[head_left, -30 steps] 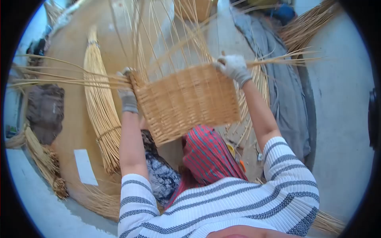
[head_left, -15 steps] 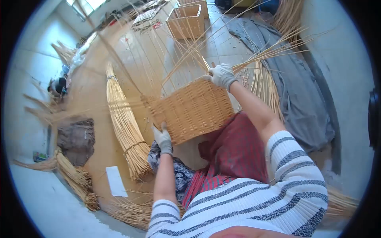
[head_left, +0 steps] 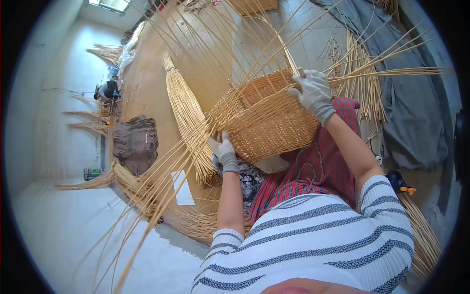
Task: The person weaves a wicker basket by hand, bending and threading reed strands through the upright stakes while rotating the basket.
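Note:
A half-woven wicker basket (head_left: 274, 127) is tilted in front of my lap, its open top facing away from me. Long loose willow rods (head_left: 171, 171) fan out from its left corner, and others (head_left: 391, 66) stick out to the right. My left hand (head_left: 225, 151), in a pale glove, grips the basket's left corner with the thumb on the near side. At the right end of the rim, my gloved right hand (head_left: 315, 93) is closed over the edge beside upright rods. The fingertips of my left hand are hidden behind the weave.
A tied bundle of rods (head_left: 186, 108) lies on the floor to the left, near a white sheet (head_left: 182, 188) and a dark brown cloth (head_left: 136, 144). Grey cloth (head_left: 411, 103) covers the right side. Another basket (head_left: 254, 6) stands at the back.
The basket has turned and tipped, so its inside now shows and rods from its left corner sweep toward the lower left. Both hands still hold it. My view has shifted downward and left.

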### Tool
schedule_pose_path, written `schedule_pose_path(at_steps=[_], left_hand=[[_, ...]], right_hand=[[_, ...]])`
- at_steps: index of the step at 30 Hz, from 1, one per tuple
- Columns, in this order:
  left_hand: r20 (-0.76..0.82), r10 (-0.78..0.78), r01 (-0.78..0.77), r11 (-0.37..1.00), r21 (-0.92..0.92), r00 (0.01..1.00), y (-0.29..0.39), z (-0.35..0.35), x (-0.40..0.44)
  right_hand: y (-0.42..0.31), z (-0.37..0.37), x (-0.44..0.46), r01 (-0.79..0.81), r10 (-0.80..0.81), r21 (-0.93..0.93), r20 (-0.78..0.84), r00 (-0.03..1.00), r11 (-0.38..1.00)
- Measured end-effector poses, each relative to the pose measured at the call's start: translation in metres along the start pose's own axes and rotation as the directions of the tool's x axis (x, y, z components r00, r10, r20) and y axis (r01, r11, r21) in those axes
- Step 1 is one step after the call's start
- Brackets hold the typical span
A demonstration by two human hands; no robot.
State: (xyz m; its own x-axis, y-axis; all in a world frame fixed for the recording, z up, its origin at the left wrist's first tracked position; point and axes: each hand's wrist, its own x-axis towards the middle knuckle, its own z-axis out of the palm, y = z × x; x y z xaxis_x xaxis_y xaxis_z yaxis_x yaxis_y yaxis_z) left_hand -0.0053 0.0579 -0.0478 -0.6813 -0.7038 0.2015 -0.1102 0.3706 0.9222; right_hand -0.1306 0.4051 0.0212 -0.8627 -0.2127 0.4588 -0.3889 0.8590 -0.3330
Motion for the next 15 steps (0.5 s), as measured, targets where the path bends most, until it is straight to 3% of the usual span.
schedule_pose_path(at_steps=[2,3,5,6,7,8,9,10,13,14,15], left_hand=[[-0.052,-0.064,0.062,0.997,-0.038,0.997,0.013,-0.01,0.001],[-0.051,-0.064,0.062,0.997,-0.04,0.997,0.011,-0.018,0.006],[-0.084,-0.169,0.146,0.962,-0.23,0.982,0.004,-0.032,0.018],[-0.082,-0.141,0.112,0.951,-0.289,0.987,0.003,-0.035,0.02],[-0.076,-0.15,0.121,0.949,-0.291,0.986,0.001,-0.034,0.021],[0.003,-0.134,0.132,0.972,-0.194,0.991,-0.001,-0.032,0.021],[0.082,-0.124,0.131,0.987,-0.09,0.989,-0.003,-0.03,0.022],[0.197,0.129,-0.095,0.981,-0.172,0.972,-0.008,-0.019,0.02],[0.136,0.12,-0.12,0.993,-0.007,0.983,-0.008,-0.006,0.015],[0.148,0.009,0.003,0.997,-0.079,0.989,-0.008,-0.005,0.019],[0.146,0.015,-0.003,0.997,-0.083,0.989,-0.018,-0.004,0.025]], right_hand=[[0.001,0.01,-0.009,0.065,-0.066,-0.011,-0.208,0.976,0.998],[-0.006,0.008,-0.011,0.066,-0.067,-0.013,-0.209,0.976,0.998],[-0.037,-0.005,-0.016,-0.024,0.044,0.067,-0.328,0.944,0.997],[-0.063,-0.017,-0.022,-0.021,0.065,0.235,-0.179,0.982,0.972],[-0.08,-0.005,-0.026,0.088,-0.11,0.269,0.067,0.992,0.959],[-0.097,0.016,-0.032,0.18,-0.285,0.331,0.303,0.909,0.926],[-0.119,0.035,-0.035,0.317,-0.408,0.401,0.165,0.898,0.859],[-0.143,0.051,-0.033,0.452,-0.51,0.448,0.009,0.86,0.771],[-0.199,0.082,0.008,0.544,-0.563,0.363,-0.061,0.824,0.757],[-0.213,0.091,0.027,0.618,-0.601,0.211,-0.143,0.786,0.757],[-0.221,0.098,0.041,0.668,-0.645,0.053,-0.213,0.734,0.743]])
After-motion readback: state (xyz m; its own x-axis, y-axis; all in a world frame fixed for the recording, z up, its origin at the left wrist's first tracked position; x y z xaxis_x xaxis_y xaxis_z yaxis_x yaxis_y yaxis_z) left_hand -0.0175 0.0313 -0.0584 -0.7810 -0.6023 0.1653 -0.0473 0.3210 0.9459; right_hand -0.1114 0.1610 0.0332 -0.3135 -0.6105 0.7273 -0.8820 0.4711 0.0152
